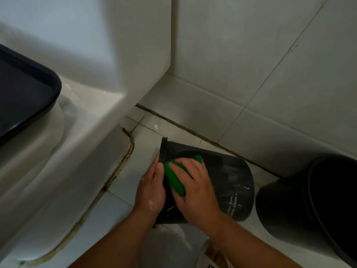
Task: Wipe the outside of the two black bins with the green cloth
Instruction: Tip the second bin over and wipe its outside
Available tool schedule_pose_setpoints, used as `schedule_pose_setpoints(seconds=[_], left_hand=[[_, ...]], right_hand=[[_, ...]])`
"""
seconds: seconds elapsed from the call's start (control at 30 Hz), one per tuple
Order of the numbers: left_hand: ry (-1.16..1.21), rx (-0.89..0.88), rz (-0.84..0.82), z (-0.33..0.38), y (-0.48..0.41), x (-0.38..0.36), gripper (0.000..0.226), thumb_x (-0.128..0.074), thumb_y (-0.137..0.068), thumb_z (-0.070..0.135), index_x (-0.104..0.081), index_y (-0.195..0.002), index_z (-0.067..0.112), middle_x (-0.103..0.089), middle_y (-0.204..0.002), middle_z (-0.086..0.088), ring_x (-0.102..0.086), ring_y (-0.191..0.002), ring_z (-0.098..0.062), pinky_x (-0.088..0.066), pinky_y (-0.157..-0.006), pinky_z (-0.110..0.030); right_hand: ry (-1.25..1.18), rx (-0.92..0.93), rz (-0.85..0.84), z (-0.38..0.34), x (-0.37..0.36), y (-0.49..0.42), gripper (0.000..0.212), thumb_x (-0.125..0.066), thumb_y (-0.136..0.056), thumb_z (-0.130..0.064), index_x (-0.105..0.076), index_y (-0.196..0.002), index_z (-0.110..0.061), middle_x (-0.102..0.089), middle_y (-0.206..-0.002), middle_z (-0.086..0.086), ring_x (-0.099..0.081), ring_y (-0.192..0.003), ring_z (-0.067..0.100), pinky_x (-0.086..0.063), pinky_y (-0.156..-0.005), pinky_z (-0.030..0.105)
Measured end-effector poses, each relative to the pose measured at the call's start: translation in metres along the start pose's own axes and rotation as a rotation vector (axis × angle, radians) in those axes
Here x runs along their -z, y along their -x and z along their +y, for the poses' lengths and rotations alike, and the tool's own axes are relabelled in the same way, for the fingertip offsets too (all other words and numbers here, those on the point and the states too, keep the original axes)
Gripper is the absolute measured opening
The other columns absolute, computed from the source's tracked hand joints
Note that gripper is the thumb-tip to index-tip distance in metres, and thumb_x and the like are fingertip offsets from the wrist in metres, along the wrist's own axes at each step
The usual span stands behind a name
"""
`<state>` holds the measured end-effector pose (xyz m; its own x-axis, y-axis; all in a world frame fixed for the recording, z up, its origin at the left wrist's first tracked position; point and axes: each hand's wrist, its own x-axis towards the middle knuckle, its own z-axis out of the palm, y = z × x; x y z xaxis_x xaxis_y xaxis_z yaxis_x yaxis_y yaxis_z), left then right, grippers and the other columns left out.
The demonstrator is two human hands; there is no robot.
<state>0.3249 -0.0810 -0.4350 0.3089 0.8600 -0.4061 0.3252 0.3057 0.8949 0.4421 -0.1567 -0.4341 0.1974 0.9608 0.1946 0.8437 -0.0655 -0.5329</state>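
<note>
The wiping is judged partly done. The first black bin [231,182], laid on its side on the floor just right of the toilet [77,132], is steadied by the flat left hand [151,190]. The green cloth [174,180] is pressed to its streaked wall under the right hand's [199,188] outstretched fingers. The second black bin [286,206], upright and further right, is seemingly left to do.

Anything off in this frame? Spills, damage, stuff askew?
One black bin lies tipped on its side on the floor, with pale smears on its wall, though that fits the wiping: left hand steadies it, right hand presses the green cloth on it. Also, dark grime lines the toilet base.
</note>
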Motion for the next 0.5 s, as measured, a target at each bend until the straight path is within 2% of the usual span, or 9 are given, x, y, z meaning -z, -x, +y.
schedule_pose_setpoints(seconds=[0.07,0.13,0.17,0.23,0.33,0.4,0.5], left_hand=[[0.024,0.017,-0.009,0.002,-0.001,0.000,0.043,-0.031,-0.110,0.047,-0.047,-0.149,0.051,-0.067,-0.136,0.007,-0.062,-0.122,-0.009,-0.049,-0.109,-0.037],[0.000,0.025,-0.034,0.004,-0.002,-0.001,0.044,-0.029,-0.109,0.048,-0.044,-0.151,0.051,-0.069,-0.128,0.003,-0.066,-0.110,-0.009,-0.054,-0.089,-0.026],[-0.013,0.027,-0.041,0.004,-0.002,-0.001,0.046,-0.027,-0.109,0.049,-0.042,-0.152,0.051,-0.068,-0.126,0.001,-0.066,-0.106,-0.008,-0.052,-0.080,-0.020],[-0.007,0.025,-0.039,0.004,0.002,-0.002,0.047,-0.027,-0.109,0.050,-0.040,-0.153,0.050,-0.066,-0.126,0.002,-0.064,-0.105,-0.005,-0.049,-0.074,-0.016],[0.044,0.034,-0.025,0.004,0.005,-0.001,0.044,-0.030,-0.109,0.048,-0.045,-0.150,0.050,-0.069,-0.122,0.004,-0.066,-0.103,-0.004,-0.049,-0.076,-0.017],[0.079,0.043,-0.016,0.003,0.003,0.000,0.041,-0.032,-0.110,0.046,-0.049,-0.147,0.050,-0.071,-0.121,0.006,-0.067,-0.105,-0.006,-0.050,-0.082,-0.021],[0.089,0.058,-0.008,0.001,-0.002,0.000,0.041,-0.034,-0.110,0.047,-0.050,-0.148,0.049,-0.068,-0.133,0.009,-0.063,-0.121,-0.008,-0.048,-0.102,-0.030]], right_hand=[[0.049,0.083,-0.012,0.018,0.012,0.010,0.049,-0.061,-0.090,-0.034,-0.056,-0.138,-0.024,-0.055,-0.138,-0.002,-0.046,-0.133,0.017,-0.025,-0.120,0.053],[0.114,-0.046,-0.016,0.039,0.024,0.003,0.050,-0.053,-0.090,-0.044,-0.055,-0.138,-0.028,-0.056,-0.136,-0.005,-0.047,-0.131,0.016,-0.029,-0.118,0.057],[0.121,-0.137,-0.005,0.047,0.028,-0.008,0.048,-0.051,-0.091,-0.045,-0.056,-0.136,-0.028,-0.058,-0.133,-0.005,-0.050,-0.126,0.016,-0.034,-0.114,0.055],[0.087,-0.273,-0.013,0.050,0.030,-0.037,0.041,-0.053,-0.094,-0.042,-0.060,-0.132,-0.027,-0.061,-0.125,-0.005,-0.053,-0.117,0.018,-0.041,-0.107,0.045],[0.051,-0.266,-0.089,0.038,0.020,-0.067,0.039,-0.059,-0.096,-0.030,-0.058,-0.136,-0.029,-0.061,-0.128,-0.003,-0.052,-0.116,0.019,-0.039,-0.105,0.035],[0.014,-0.174,-0.089,0.026,0.015,-0.065,0.040,-0.060,-0.094,-0.027,-0.059,-0.134,-0.028,-0.062,-0.127,-0.003,-0.051,-0.115,0.016,-0.040,-0.106,0.038],[-0.028,-0.024,-0.045,0.014,0.011,-0.034,0.044,-0.058,-0.090,-0.030,-0.061,-0.133,-0.024,-0.060,-0.130,-0.004,-0.048,-0.123,0.013,-0.038,-0.110,0.043]])
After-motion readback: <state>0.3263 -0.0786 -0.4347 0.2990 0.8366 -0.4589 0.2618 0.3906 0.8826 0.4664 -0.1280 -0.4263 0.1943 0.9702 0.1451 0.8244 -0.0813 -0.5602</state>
